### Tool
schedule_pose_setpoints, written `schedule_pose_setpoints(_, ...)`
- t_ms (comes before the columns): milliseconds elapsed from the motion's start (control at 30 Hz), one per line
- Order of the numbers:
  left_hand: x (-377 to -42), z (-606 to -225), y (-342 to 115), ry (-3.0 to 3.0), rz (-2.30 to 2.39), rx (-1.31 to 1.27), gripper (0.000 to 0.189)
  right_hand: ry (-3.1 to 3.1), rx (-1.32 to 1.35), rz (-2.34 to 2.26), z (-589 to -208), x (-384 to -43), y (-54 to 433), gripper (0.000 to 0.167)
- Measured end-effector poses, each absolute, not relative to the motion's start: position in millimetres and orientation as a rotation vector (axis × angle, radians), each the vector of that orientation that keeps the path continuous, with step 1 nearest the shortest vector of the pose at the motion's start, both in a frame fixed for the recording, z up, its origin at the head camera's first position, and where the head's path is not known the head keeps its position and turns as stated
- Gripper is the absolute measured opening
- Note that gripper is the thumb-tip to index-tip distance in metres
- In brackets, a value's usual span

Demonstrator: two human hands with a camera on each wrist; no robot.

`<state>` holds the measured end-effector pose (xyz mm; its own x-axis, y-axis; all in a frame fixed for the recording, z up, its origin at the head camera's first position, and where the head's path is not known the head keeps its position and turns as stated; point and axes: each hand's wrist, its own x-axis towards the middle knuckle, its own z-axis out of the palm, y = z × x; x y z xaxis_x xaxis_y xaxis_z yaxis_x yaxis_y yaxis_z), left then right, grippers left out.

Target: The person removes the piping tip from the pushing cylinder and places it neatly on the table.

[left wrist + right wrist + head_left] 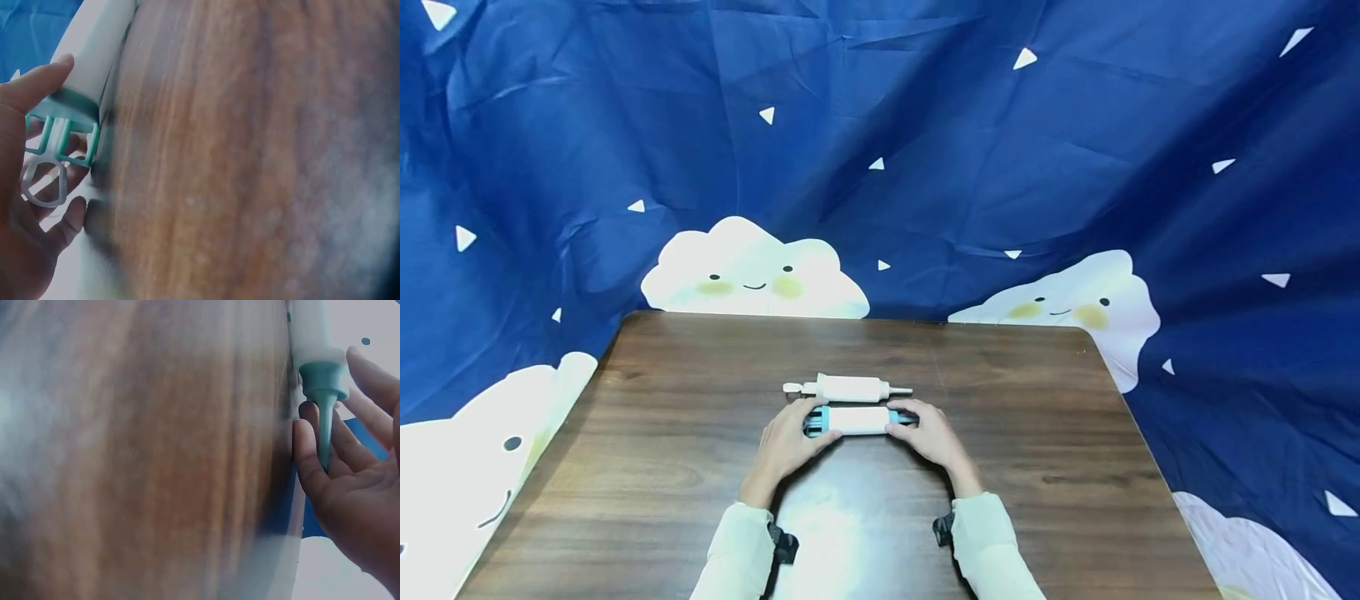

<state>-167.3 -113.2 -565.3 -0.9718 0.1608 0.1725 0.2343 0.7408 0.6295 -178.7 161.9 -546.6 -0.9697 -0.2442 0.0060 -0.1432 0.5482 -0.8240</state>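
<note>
A white syringe with teal ends (858, 421) lies crosswise between both hands, close over the wooden table. My left hand (786, 442) grips its plunger end, thumb on the near side and fingers on the far side. The left wrist view shows teal finger loops (95, 147) and a white plunger ring (64, 181) there. At the other end, my right hand (932, 435) holds the teal collar between thumb and fingers. A thin teal nozzle (325, 425) points in towards that palm in the right wrist view. Just behind lies an all-white syringe (853, 388).
The dark wooden table (700, 358) has rounded far corners. Beyond its edge hangs a blue cloth (925, 108) printed with white clouds and triangles. A bright glare patch falls on the tabletop between the forearms.
</note>
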Motion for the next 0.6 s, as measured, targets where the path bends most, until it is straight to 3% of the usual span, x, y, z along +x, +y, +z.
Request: schedule_pose_setpoints(600, -163.6, -562.5, -120.0, -2.773, -1.283, -0.316, 0.053, 2.594, -0.275, -1.551, -554.7, -181.6, 165.4, 0.025)
